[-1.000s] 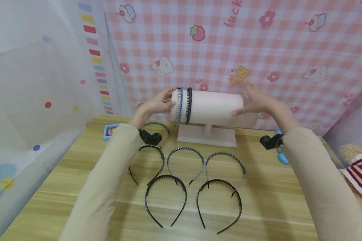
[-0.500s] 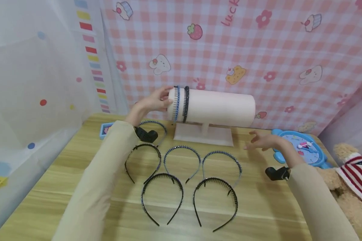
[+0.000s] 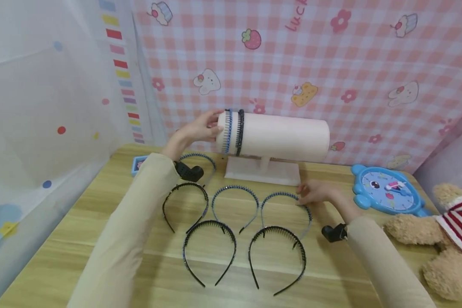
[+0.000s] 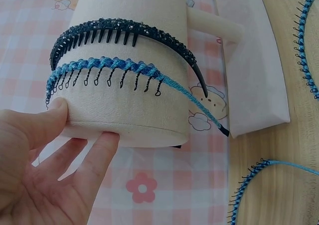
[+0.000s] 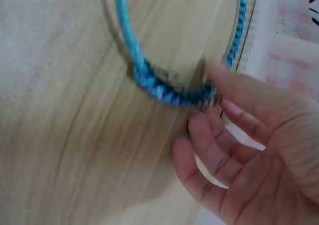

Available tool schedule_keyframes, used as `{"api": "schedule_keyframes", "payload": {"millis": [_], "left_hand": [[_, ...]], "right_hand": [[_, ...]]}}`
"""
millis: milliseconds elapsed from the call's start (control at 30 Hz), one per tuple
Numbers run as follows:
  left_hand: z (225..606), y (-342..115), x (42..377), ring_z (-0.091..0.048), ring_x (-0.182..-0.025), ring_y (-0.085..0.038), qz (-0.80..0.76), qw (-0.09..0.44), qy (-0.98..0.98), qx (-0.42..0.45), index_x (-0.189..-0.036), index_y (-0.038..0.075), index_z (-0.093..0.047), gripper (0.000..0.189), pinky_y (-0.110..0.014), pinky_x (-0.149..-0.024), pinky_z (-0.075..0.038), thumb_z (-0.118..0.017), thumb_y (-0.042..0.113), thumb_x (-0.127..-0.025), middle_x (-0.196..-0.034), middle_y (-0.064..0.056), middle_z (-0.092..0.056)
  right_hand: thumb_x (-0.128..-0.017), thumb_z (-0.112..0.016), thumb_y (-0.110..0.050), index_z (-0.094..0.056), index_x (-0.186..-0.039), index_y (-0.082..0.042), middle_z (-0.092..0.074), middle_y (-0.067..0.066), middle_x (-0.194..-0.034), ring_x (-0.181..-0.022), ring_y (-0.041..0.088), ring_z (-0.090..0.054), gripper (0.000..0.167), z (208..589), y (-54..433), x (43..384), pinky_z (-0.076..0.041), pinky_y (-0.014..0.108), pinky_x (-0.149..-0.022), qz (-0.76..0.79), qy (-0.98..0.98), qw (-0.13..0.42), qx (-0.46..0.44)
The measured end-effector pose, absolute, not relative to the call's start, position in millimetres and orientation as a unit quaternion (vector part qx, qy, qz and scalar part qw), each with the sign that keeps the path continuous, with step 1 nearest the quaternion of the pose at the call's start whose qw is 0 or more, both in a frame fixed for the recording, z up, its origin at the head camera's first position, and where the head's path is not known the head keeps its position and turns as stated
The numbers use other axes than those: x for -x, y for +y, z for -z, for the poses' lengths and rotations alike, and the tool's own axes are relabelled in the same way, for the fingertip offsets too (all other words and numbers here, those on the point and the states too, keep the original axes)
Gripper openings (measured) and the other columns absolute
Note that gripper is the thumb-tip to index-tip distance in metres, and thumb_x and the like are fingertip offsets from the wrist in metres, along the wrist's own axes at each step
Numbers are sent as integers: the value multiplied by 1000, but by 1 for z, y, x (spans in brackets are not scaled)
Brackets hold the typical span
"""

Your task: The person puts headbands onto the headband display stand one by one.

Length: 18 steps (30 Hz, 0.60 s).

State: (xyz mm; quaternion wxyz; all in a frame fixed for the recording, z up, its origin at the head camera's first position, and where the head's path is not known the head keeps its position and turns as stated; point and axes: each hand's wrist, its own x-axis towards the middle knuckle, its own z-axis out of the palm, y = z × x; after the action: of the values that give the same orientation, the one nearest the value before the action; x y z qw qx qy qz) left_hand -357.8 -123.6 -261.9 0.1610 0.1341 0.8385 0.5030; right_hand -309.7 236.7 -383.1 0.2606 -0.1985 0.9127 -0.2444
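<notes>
One blue headband (image 5: pixel 158 91) lies rightmost on the worktop (image 3: pixel 165 273), the right hand (image 3: pixel 317 191) curled at its far arc, pinch too blurred to tell; the left hand (image 3: pixel 196 129), spread, touches the display roll (image 3: pixel 285 137). Centred fingers should lift the headband evenly.

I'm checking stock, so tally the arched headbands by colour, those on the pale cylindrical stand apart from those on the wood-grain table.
Blue cord-wrapped headband on the pale cylindrical stand: 1
Black glittery headband on the stand: 1
Blue toothed headbands on the wood-grain table: 3
Black toothed headbands on the table: 3
Total: 8
</notes>
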Motion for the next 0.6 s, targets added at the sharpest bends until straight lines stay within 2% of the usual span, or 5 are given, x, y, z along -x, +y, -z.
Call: {"api": "schedule_keyframes", "payload": {"millis": [133, 267, 433, 600], "left_hand": [[261, -123, 358, -40, -129, -27, -501, 163, 839, -134, -147, 18, -13, 64, -39, -101, -46, -47, 11, -94, -151, -10, -25], [265, -123, 358, -41, -128, -26, -503, 164, 838, -132, -147, 20, -12, 65, -39, -101, -46, -48, 11, -94, -150, -10, -26], [264, -124, 357, -40, -129, -26, -502, 164, 839, -129, -147, 22, -11, 65, -39, -101, -46, -47, 11, -94, -151, -8, -24], [261, -123, 356, -39, -129, -26, -508, 165, 835, -132, -147, 20, -11, 64, -40, -102, -45, -46, 11, -95, -152, -9, -23]], "right_hand": [[-81, -62, -6, -50, -108, 14, -58, 29, -101, -78, 19, -59, 35, 380, 242, 307, -54, 28, -61, 266, 903, 266, 208], [-85, -56, -7, -48, -113, 17, -58, 29, -101, -68, 13, -58, 38, 375, 258, 304, -57, 31, -60, 280, 902, 273, 183], [-88, -53, -9, -50, -111, 15, -57, 27, -103, -79, 18, -59, 33, 364, 276, 301, -59, 34, -67, 308, 905, 248, 155], [-89, -59, -20, -52, -111, 9, -60, 20, -103, -89, 22, -60, 37, 348, 286, 297, -59, 37, -74, 340, 899, 239, 141]]}}
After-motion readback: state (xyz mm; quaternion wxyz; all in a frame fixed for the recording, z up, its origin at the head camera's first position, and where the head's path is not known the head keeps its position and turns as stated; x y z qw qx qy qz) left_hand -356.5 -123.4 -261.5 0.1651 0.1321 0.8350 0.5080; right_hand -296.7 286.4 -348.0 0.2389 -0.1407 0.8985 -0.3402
